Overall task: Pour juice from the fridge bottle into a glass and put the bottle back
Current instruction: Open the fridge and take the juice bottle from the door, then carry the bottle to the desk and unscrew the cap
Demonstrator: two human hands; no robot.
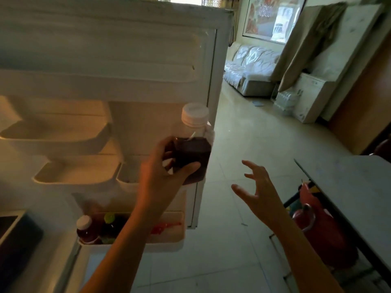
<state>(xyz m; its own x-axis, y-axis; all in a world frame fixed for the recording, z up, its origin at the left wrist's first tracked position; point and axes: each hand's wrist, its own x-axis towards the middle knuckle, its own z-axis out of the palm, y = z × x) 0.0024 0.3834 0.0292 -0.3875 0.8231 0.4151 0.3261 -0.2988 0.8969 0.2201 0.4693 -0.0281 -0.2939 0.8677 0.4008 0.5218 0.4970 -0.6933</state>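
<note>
A person's left hand (pixel 163 166) curls its fingers (pixel 169 163) round a clear plastic bottle of dark juice with a white cap (pixel 193 144), held upright before the open white fridge door (pixel 105 60), while the right hand (pixel 257 187) hovers nearby, fingers spread and empty.

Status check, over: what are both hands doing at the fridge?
Left hand grips juice bottle, cap on. Right hand open, holding nothing. Fridge door open. No glass in view.

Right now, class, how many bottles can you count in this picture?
3: one held in the left hand, bottle; a white-capped one and a green-capped one in the bottom door shelf. Others may be hidden.
</note>
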